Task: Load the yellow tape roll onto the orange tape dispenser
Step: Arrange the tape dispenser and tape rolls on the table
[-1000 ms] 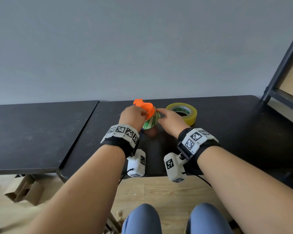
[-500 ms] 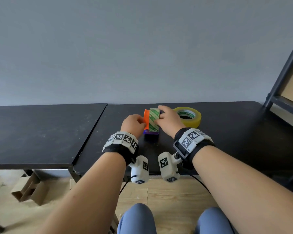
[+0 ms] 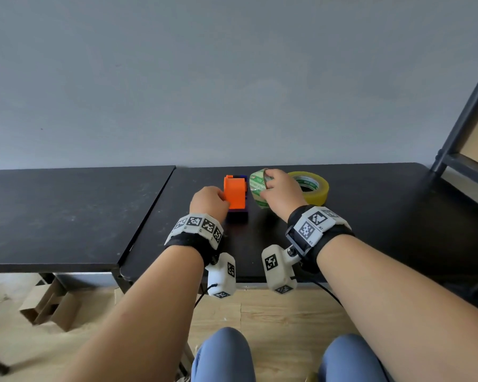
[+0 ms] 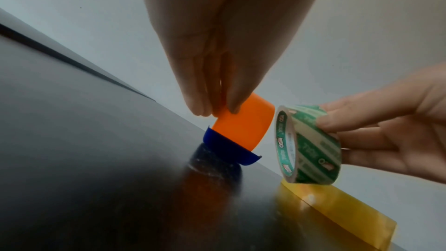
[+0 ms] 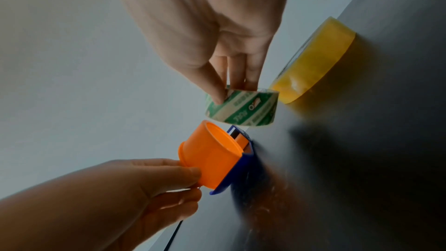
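The orange tape dispenser [image 3: 234, 194] with a blue base stands on the black table [image 3: 370, 216]; my left hand [image 3: 209, 201] pinches its near edge [image 4: 241, 127]. Just right of it, my right hand [image 3: 280, 193] holds a green-and-white striped tape core [image 3: 257, 188] upright, off the dispenser's drum [image 5: 212, 156], thumb on its outer face [image 5: 241, 110] and fingers inside. The yellow tape roll [image 3: 313, 188] lies flat on the table behind my right hand, untouched [image 5: 313, 64]. In the left wrist view, the core [image 4: 311, 146] hangs a small gap from the dispenser.
A second black table [image 3: 66, 210] adjoins on the left, with a seam between the two. A dark metal shelf frame [image 3: 464, 119] rises at the far right. Cardboard pieces [image 3: 50, 307] lie on the wooden floor below. A grey wall backs the tables.
The dispenser was set down upright from a lifted, tilted pose. My right hand pulled the green-and-white core off its drum and moved it right, toward the yellow roll.
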The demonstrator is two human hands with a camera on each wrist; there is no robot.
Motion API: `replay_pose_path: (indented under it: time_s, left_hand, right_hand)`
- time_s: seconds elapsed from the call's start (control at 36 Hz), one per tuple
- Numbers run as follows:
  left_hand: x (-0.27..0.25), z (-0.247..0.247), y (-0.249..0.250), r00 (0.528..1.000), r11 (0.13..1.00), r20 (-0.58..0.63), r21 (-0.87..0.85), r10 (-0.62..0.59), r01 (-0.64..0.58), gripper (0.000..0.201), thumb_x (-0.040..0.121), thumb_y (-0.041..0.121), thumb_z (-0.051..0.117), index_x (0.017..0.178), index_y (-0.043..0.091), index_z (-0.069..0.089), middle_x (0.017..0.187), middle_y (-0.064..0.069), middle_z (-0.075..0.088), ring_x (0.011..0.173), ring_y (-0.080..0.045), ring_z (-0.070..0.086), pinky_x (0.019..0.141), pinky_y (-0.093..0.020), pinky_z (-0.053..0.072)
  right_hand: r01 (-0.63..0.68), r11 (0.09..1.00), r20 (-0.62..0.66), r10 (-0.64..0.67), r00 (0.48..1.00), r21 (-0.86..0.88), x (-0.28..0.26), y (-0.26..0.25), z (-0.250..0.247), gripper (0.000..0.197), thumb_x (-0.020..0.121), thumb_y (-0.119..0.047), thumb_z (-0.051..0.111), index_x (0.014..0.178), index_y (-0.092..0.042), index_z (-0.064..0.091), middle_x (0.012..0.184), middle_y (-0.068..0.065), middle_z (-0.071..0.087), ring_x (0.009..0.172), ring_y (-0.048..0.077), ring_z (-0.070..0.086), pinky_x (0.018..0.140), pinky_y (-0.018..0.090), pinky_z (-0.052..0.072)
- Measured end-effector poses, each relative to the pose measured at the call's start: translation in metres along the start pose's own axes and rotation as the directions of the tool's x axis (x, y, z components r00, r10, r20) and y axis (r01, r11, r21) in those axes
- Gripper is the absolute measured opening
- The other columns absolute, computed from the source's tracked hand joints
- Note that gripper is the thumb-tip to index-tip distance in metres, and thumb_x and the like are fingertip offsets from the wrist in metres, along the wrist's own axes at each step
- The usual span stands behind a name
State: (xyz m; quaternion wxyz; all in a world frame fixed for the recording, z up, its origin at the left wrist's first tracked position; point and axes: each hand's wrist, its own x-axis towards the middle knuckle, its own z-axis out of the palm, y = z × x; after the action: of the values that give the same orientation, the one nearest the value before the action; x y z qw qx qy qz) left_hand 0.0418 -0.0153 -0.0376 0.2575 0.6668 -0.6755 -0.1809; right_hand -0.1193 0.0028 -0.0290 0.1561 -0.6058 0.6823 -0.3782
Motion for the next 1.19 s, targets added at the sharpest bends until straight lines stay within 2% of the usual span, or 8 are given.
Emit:
replay_pose_path:
  time_s: [0.14,0.36,0.44,0.67,0.86,0.94,1.08,1.19]
  left_hand:
    - [-0.005,-0.002,0.009,0.999,1.000,-0.043,-0.021,0.001,-0.002,0.047,0.085,0.008,0.057,0.131,0.012,0.052,0.126,-0.010,0.060,0.111,-0.027,0.060,0.083,-0.030,0.045]
    - [-0.020,-0.002,0.052,0.968,0.980,-0.155,0.035,0.199,-0.196,0.048,0.086,0.002,0.048,0.133,0.010,0.052,0.134,-0.012,0.050,0.126,-0.030,0.043,0.099,-0.036,0.040]
    - [-0.025,0.007,0.072,0.961,0.966,-0.109,0.074,0.253,-0.246,0.047,0.089,0.005,0.049,0.135,0.012,0.052,0.135,-0.012,0.050,0.128,-0.030,0.042,0.102,-0.036,0.039]
    - [-0.039,0.048,0.127,0.944,0.944,0.073,0.054,0.321,-0.325,0.051,0.088,0.005,0.048,0.138,0.014,0.053,0.139,-0.010,0.049,0.131,-0.029,0.040,0.104,-0.036,0.037]
    - [-0.044,0.074,0.156,0.932,0.935,0.169,0.100,0.321,-0.340,0.051,0.087,0.002,0.043,0.135,0.015,0.056,0.143,-0.007,0.046,0.133,-0.029,0.041,0.106,-0.043,0.043]
    - [-0.044,0.078,0.160,0.932,0.937,0.193,0.111,0.307,-0.331,0.053,0.089,0.003,0.041,0.139,0.016,0.053,0.148,-0.007,0.042,0.135,-0.028,0.040,0.106,-0.043,0.043]
    - [-0.044,0.080,0.164,0.927,0.931,0.216,0.133,0.308,-0.340,0.052,0.089,0.001,0.042,0.137,0.016,0.054,0.147,-0.008,0.043,0.133,-0.028,0.044,0.103,-0.043,0.046]
    - [-0.043,0.078,0.160,0.932,0.930,0.196,0.153,0.304,-0.335,0.054,0.088,0.002,0.044,0.139,0.018,0.052,0.146,-0.006,0.044,0.134,-0.027,0.042,0.105,-0.042,0.044]
  right_hand:
    - [-0.003,1.000,-0.020,0.004,1.000,0.025,-0.003,0.001,-0.010,0.039,0.091,-0.004,0.056,0.130,-0.006,0.056,0.125,0.008,0.066,0.115,0.023,0.061,0.092,0.032,0.047]
    - [-0.032,0.999,-0.149,0.037,0.988,0.039,-0.014,0.010,-0.046,0.038,0.090,-0.003,0.050,0.125,-0.014,0.058,0.121,0.003,0.066,0.113,0.023,0.060,0.089,0.028,0.047]
    - [-0.042,0.999,-0.180,0.045,0.983,0.021,-0.020,0.023,-0.065,0.039,0.086,-0.002,0.050,0.122,-0.015,0.060,0.118,0.007,0.067,0.110,0.027,0.062,0.092,0.035,0.051]
    - [-0.187,0.973,-0.218,0.155,0.964,-0.136,-0.034,0.074,-0.115,0.039,0.089,0.000,0.047,0.123,-0.009,0.064,0.122,0.012,0.066,0.112,0.032,0.061,0.090,0.033,0.046]
    - [-0.338,0.879,-0.125,0.314,0.941,-0.336,-0.036,0.114,-0.145,0.041,0.092,-0.003,0.046,0.130,-0.011,0.061,0.128,0.012,0.063,0.117,0.032,0.059,0.093,0.032,0.045]
    - [-0.339,0.850,-0.102,0.327,0.940,-0.402,-0.037,0.124,-0.150,0.039,0.091,-0.002,0.046,0.123,-0.010,0.065,0.124,0.012,0.065,0.113,0.031,0.060,0.088,0.030,0.045]
    - [-0.357,0.816,-0.035,0.385,0.922,-0.455,-0.035,0.123,-0.150,0.037,0.093,-0.003,0.045,0.126,-0.005,0.063,0.131,0.013,0.061,0.120,0.029,0.058,0.096,0.032,0.046]
    - [-0.306,0.824,-0.060,0.317,0.947,-0.477,-0.033,0.116,-0.144,0.028,0.086,-0.002,0.047,0.103,-0.012,0.066,0.116,0.011,0.068,0.099,0.029,0.064,0.079,0.030,0.050]
